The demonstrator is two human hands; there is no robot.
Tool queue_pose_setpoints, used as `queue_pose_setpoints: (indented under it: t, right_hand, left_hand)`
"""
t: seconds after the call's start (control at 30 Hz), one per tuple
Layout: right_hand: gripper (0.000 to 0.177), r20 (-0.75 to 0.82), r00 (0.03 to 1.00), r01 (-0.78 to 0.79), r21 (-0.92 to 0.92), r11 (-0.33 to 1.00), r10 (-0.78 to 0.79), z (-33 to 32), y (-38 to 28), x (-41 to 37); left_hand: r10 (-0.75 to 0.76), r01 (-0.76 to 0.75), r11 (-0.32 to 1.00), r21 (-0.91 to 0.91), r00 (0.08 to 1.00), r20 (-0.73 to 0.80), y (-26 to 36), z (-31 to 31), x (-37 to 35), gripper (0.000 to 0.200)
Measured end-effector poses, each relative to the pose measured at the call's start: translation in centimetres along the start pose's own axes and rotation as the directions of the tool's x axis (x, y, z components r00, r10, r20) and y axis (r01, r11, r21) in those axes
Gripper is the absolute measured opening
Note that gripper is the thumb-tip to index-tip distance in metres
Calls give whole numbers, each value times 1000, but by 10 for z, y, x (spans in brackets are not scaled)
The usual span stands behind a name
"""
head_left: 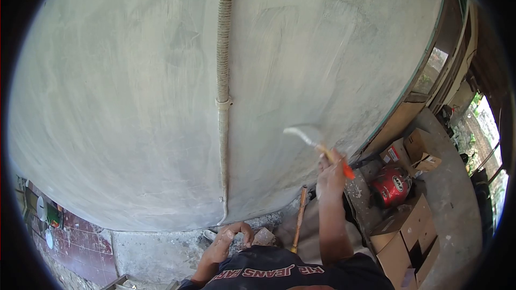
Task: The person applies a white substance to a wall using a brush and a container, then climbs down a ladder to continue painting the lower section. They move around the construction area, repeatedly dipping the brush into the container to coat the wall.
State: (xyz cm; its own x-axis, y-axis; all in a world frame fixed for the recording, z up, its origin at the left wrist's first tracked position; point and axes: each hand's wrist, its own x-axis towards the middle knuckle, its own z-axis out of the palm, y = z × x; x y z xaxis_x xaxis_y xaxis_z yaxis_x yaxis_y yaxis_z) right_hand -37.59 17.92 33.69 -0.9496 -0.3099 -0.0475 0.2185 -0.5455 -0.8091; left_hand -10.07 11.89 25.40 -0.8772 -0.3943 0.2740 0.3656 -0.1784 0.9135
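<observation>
Grey wall (145, 91) | right hand (330, 174) gripping curved tool (307, 138), possibly a blade, raised before it | left hand (221, 246) curled low, can't tell if holding | any stroke wants steady wrist

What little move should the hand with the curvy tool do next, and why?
Maybe guide the curved tool gently along the wall, right of the pipe. The right hand grips its handle, its pale end reaches that way, and the wall looks streaky.
</observation>
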Motion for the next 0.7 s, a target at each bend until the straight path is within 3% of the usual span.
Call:
queue_pose_setpoints:
  t: [0.07, 0.13, 0.2, 0.23, 0.27, 0.33, 0.47, 0.53, 0.67, 0.7]
  right_hand:
    - [55, 92, 991, 86, 104, 991, -96, 28, -40, 7]
    - [40, 344, 891, 212, 264, 941, -297, 45, -75, 18]
    - [39, 436, 787, 336, 290, 896, -436, 78, -113, 27]
    - [38, 399, 797, 365, 279, 888, -453, 99, -133, 30]
    - [37, 364, 802, 395, 270, 878, -473, 120, -152, 32]
    - [33, 371, 698, 538, 293, 791, -612, 151, -177, 35]
    - [25, 222, 590, 700, 340, 629, -776, 192, -194, 29]
    - [19, 207, 492, 831, 180, 527, -846, 197, -187, 37]
    - [24, 203, 527, 809, 179, 560, -825, 163, -126, 28]
    - [25, 215, 536, 799, 183, 573, -816, 147, -107, 26]
  left_hand:
    - [25, -24, 1000, -16, 998, 58, -6, 1, -2, 60]
    - [43, -39, 999, -32, 993, 114, -5, 5, -2, 53]
    - [78, -85, 996, 34, 981, 178, 4, 13, 3, 47]
    - [34, -25, 998, -58, 985, 169, 5, 15, 2, 35]
    - [41, -32, 998, -57, 985, 169, 4, 14, 2, 35]
    - [24, -43, 989, 143, 991, 130, 2, 13, 5, 21]
    - [30, -43, 985, 168, 996, 80, 9, 13, 11, 27]
    - [-18, 15, 993, 114, 1000, 22, -1, 9, 9, 28]
    - [-22, 23, 993, 120, 1000, -8, 4, 3, 9, 24]
    - [-45, 51, 995, 86, 996, -77, 6, 4, 9, 16]
